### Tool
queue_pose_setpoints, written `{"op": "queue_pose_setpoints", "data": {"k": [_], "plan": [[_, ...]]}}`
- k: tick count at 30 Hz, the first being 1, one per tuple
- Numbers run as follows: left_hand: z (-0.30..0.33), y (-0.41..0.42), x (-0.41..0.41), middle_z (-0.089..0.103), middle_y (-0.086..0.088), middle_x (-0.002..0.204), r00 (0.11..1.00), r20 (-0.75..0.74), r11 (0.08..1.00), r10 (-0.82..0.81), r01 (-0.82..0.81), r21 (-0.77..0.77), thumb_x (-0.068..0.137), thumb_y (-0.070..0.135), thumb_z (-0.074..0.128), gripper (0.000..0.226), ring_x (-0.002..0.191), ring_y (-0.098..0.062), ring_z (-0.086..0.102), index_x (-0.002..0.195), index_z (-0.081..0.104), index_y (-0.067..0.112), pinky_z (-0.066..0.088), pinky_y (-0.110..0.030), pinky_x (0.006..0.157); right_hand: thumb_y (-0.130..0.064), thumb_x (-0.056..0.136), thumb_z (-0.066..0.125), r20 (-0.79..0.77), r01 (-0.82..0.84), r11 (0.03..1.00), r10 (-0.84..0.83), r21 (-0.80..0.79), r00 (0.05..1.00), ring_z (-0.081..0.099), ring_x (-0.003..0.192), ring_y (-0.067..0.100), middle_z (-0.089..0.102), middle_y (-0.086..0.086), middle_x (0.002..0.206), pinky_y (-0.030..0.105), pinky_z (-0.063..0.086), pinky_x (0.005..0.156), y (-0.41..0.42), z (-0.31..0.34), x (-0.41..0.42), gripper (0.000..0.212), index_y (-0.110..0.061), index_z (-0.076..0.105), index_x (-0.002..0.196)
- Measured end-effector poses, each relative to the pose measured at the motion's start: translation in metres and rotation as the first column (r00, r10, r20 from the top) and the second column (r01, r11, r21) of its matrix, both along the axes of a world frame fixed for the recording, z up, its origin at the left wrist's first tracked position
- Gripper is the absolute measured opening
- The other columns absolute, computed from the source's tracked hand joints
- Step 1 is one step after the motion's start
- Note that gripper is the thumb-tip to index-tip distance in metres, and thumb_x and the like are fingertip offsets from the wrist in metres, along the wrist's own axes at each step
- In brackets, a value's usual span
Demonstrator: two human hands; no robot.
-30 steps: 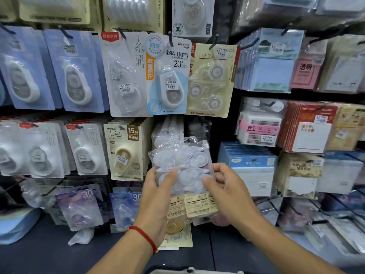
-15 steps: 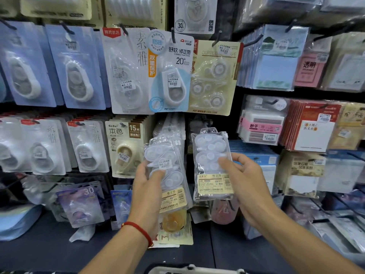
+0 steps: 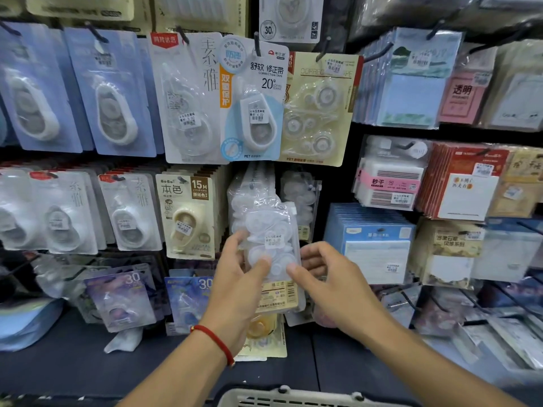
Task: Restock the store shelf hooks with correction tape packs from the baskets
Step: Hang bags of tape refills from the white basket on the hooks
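Note:
A clear plastic correction tape pack [image 3: 271, 227] with a beige label at its bottom is held upright in front of the middle shelf row. My left hand [image 3: 235, 286], with a red cord at the wrist, grips its left side, thumb on the front. My right hand [image 3: 329, 277] pinches the pack's right edge. Behind it, similar clear packs [image 3: 249, 186] hang on a hook, with another clear pack [image 3: 304, 198] hanging to their right. Whether I hold one pack or two stacked together is hard to tell.
Carded correction tapes [image 3: 185, 218] fill the hooks to the left and above. Sticky note pads [image 3: 376, 242] hang at the right. A pale plastic basket rim [image 3: 293, 398] shows at the bottom edge. The dark shelf board [image 3: 73, 365] lies below with loose packs on it.
Half a second ago each hand held a separate pack side by side. Now both hands have come together on the pack at the centre, in front of the hanging packs.

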State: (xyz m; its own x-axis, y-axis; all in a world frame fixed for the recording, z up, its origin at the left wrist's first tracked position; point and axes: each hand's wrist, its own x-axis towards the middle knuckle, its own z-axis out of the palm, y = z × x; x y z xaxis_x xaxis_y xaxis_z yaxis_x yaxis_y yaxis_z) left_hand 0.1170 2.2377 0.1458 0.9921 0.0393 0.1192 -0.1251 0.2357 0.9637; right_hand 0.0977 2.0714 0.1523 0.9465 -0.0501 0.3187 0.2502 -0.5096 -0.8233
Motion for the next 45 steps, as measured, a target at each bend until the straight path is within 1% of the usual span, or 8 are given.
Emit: {"op": "queue_pose_setpoints", "data": {"k": [8, 13, 20, 26, 29, 32, 37, 45], "plan": [[0.002, 0.003, -0.001, 0.075, 0.012, 0.115, 0.999, 0.048, 1.000, 0.017, -0.018, 0.018, 0.084, 0.020, 0.083, 0.059, 0.102, -0.003, 0.073, 0.131, 0.053, 0.041, 0.060, -0.023, 0.080, -0.033, 0.101, 0.067, 0.020, -0.017, 0.981, 0.013, 0.192, 1.000, 0.077, 0.083, 0.012, 0.079, -0.006, 0.092, 0.035, 0.063, 0.074, -0.003, 0.004, -0.004, 0.005, -0.032, 0.062, 0.102], [0.003, 0.007, 0.004, 0.074, 0.007, 0.120, 0.997, -0.051, 0.998, 0.059, -0.060, -0.004, 0.099, 0.009, 0.063, 0.049, 0.110, -0.021, 0.072, 0.134, 0.057, 0.043, 0.057, -0.056, 0.098, -0.029, 0.104, 0.057, -0.021, 0.079, 0.924, -0.077, 0.374, 0.997, 0.076, 0.072, 0.018, 0.078, 0.007, 0.083, 0.031, 0.058, 0.057, -0.008, 0.017, -0.006, 0.004, -0.025, 0.056, 0.105], [0.004, 0.012, 0.006, 0.075, 0.008, 0.117, 0.993, -0.046, 0.994, 0.112, -0.112, 0.000, 0.096, -0.002, 0.059, 0.056, 0.111, -0.023, 0.072, 0.115, 0.060, 0.051, 0.054, -0.058, 0.101, -0.029, 0.104, 0.057, -0.084, 0.100, 0.874, -0.067, 0.476, 0.994, 0.077, 0.072, 0.015, 0.080, -0.001, 0.082, 0.028, 0.053, 0.058, -0.011, 0.020, -0.003, 0.012, -0.019, 0.058, 0.110], [0.006, 0.014, 0.003, 0.070, 0.008, 0.127, 0.985, 0.082, 0.984, 0.150, -0.156, 0.084, 0.098, -0.011, 0.054, 0.064, 0.115, -0.009, 0.069, 0.141, 0.054, 0.036, 0.055, -0.044, 0.105, -0.040, 0.102, 0.059, 0.069, 0.271, 0.962, -0.272, 0.022, 0.960, 0.057, 0.112, 0.004, 0.061, -0.016, 0.125, 0.026, 0.045, 0.092, -0.016, 0.013, -0.001, 0.032, -0.034, 0.047, 0.130], [0.009, 0.013, -0.002, 0.069, 0.007, 0.130, 0.986, 0.141, 0.984, 0.092, -0.112, 0.138, 0.098, -0.008, 0.060, 0.062, 0.112, 0.000, 0.068, 0.136, 0.054, 0.041, 0.057, -0.027, 0.100, -0.044, 0.098, 0.061, 0.110, 0.158, 0.985, -0.151, -0.063, 0.982, 0.054, 0.114, -0.005, 0.059, -0.022, 0.123, 0.014, 0.042, 0.091, -0.012, 0.013, -0.002, 0.032, -0.038, 0.053, 0.128], [0.009, 0.006, -0.008, 0.074, 0.002, 0.120, 0.986, 0.167, 0.985, -0.012, -0.017, 0.170, 0.095, -0.006, 0.066, 0.061, 0.103, -0.004, 0.073, 0.131, 0.057, 0.042, 0.057, -0.016, 0.083, -0.048, 0.098, 0.063, 0.019, -0.003, 1.000, 0.003, 0.000, 1.000, 0.066, 0.099, -0.006, 0.073, -0.020, 0.104, 0.013, 0.049, 0.081, -0.006, 0.008, -0.001, 0.016, -0.038, 0.065, 0.110], [0.010, -0.002, -0.012, 0.069, -0.005, 0.108, 0.986, 0.158, 0.973, -0.048, 0.010, 0.230, 0.093, 0.002, 0.074, 0.062, 0.084, -0.009, 0.070, 0.143, 0.056, 0.033, 0.060, -0.021, 0.078, -0.028, 0.101, 0.065, 0.007, 0.079, 0.974, -0.083, 0.214, 0.997, 0.077, 0.084, 0.015, 0.080, -0.006, 0.089, 0.045, 0.061, 0.080, -0.008, 0.011, 0.000, 0.003, -0.025, 0.065, 0.102], [0.012, -0.008, -0.014, 0.065, -0.004, 0.107, 0.984, 0.153, 0.963, -0.093, 0.050, 0.265, 0.092, -0.008, 0.070, 0.060, 0.077, -0.005, 0.066, 0.132, 0.057, 0.035, 0.061, -0.022, 0.079, -0.025, 0.105, 0.060, -0.059, 0.132, 0.904, -0.118, 0.407, 0.991, 0.079, 0.083, 0.020, 0.081, 0.004, 0.087, 0.033, 0.062, 0.073, -0.018, 0.017, 0.003, 0.013, -0.014, 0.068, 0.105]]}}
